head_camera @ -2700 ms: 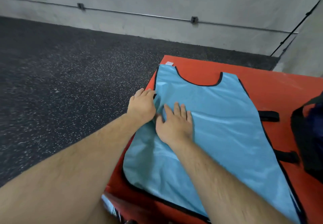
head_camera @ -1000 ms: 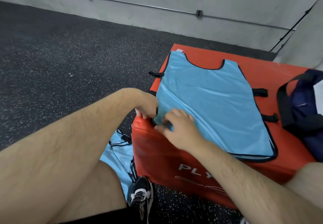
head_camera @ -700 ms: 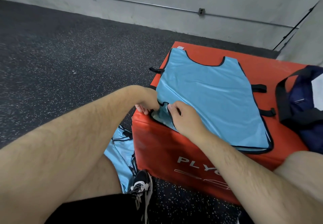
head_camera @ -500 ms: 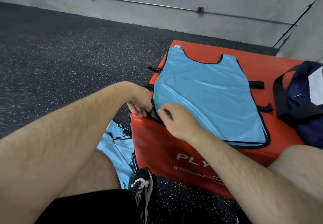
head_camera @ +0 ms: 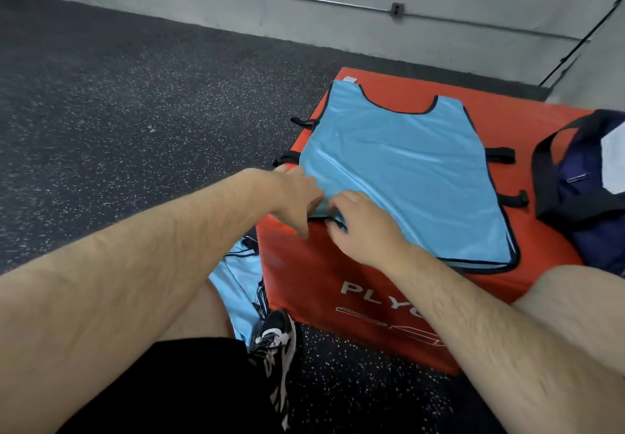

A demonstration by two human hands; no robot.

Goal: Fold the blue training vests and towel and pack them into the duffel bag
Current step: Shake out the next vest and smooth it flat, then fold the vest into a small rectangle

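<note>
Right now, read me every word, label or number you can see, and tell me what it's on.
"PLY", then a letter partly hidden by the right forearm: white print on the front of the red plyo box.
White tag at the blue training vest's far corner: too small to read.
Navy duffel bag, shoe: nothing legible.

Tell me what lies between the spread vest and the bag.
Head view: bare red box top, with two black straps reaching from the vest toward the bag.

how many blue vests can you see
2. One blue vest lies flat on the red box; a second vest lies crumpled on the floor beside it. Others may be hidden.
</note>
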